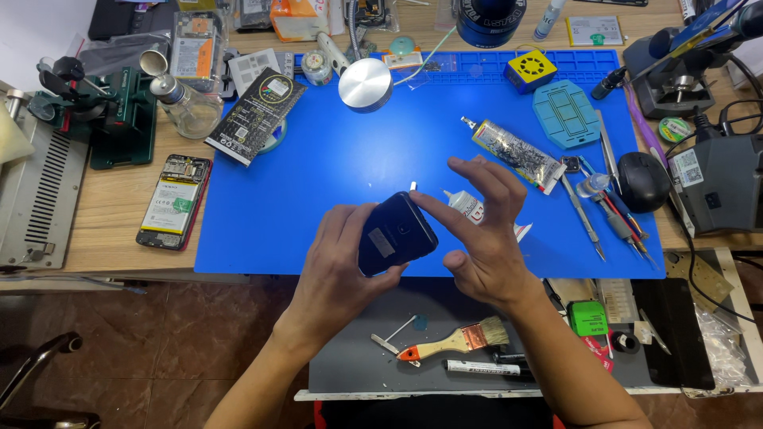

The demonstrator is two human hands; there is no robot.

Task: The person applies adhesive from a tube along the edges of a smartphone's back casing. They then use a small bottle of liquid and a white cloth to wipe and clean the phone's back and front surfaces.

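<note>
My left hand [338, 266] grips a dark smartphone [395, 234], back side up, held above the front edge of a blue work mat [318, 175]. My right hand [481, 230] hovers beside it with fingers spread, and its index fingertip touches the phone's top right edge. Just beyond the phone, a small white glue tube [465, 203] lies on the mat, partly hidden by my right fingers.
An opened phone showing its battery [174, 202] lies left of the mat. A glass bottle [187, 107], round lamp head [365, 84], foil tube [515, 155], teal holder [566, 114], tweezers [584, 218] and black mouse [644, 181] surround it. A brush [453, 342] lies on the grey tray [350, 365].
</note>
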